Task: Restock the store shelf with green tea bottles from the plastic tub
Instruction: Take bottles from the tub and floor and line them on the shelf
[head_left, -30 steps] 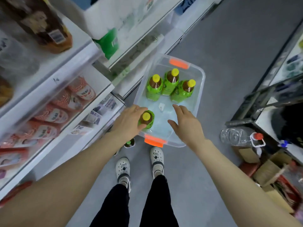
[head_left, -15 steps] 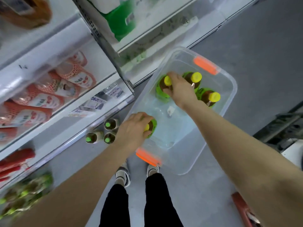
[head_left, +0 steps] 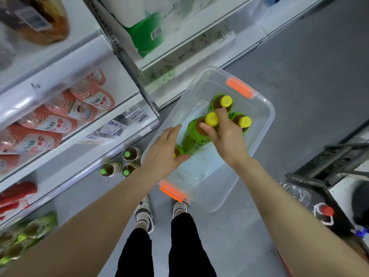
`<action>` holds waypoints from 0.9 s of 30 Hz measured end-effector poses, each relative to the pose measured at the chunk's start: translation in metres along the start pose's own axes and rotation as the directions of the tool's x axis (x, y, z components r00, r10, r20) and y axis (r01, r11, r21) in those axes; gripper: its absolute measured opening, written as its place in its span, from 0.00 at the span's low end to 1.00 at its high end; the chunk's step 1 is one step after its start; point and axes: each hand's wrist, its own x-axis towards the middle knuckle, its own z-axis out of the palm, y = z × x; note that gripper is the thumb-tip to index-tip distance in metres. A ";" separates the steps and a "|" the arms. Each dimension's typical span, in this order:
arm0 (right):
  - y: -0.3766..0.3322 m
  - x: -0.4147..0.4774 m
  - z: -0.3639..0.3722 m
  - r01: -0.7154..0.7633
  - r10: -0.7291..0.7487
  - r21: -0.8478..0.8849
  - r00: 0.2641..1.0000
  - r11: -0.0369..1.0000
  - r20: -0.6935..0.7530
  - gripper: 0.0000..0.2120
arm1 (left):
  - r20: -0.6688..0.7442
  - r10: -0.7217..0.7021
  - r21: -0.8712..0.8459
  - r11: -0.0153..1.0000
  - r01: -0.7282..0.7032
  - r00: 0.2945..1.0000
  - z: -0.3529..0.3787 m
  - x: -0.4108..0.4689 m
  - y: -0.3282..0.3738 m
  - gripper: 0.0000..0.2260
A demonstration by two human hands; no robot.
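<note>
A clear plastic tub (head_left: 265, 114) with orange handles sits on the grey floor and holds several green tea bottles with yellow caps. My right hand (head_left: 227, 136) grips one green tea bottle (head_left: 197, 130) by its neck, lifted and tilted above the tub floor. My left hand (head_left: 163, 150) covers another bottle (head_left: 178, 150) near the tub's near-left side, mostly hiding it; its fingers look spread. Two more bottles (head_left: 225, 101) (head_left: 244, 121) stand at the far end. Three green-capped bottles (head_left: 127, 163) stand on the lowest shelf to the left.
White shelves (head_left: 89, 124) on the left carry red-and-white packets and green packs. My feet (head_left: 143, 214) stand just before the tub. A clear water bottle (head_left: 299, 196) with a red cap lies at the right, beside a dark rack (head_left: 339, 166).
My right hand has pulled one bottle up and toward me from the far cluster. My left hand has loosened over the near bottle. The view shifted slightly.
</note>
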 end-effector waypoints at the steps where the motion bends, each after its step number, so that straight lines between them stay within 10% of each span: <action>1: -0.005 -0.004 -0.006 -0.012 0.013 0.015 1.000 1.000 -0.003 0.20 | 0.007 0.006 -0.014 1.000 -0.006 1.000 -0.001 0.003 0.005 0.44; 12: 0.007 0.008 -0.041 -0.297 0.303 0.358 0.952 0.885 0.040 0.15 | 0.013 -0.085 -0.405 0.910 0.083 0.996 -0.004 0.002 0.046 0.42; 15: 0.049 0.024 -0.047 -0.245 0.245 0.038 0.969 0.969 -0.010 0.15 | 0.014 -0.216 -0.491 0.849 0.195 0.976 -0.004 -0.003 0.039 0.38; 19: 0.093 0.031 -0.034 -0.151 0.316 -0.459 0.897 0.876 0.308 0.29 | 0.020 -0.310 -0.546 0.793 0.270 0.951 -0.008 -0.007 0.026 0.36; 27: 0.070 0.024 -0.019 -0.045 0.223 -0.592 0.947 0.805 0.232 0.13 | 0.016 -0.352 -0.563 0.771 0.299 0.936 -0.015 -0.011 0.024 0.37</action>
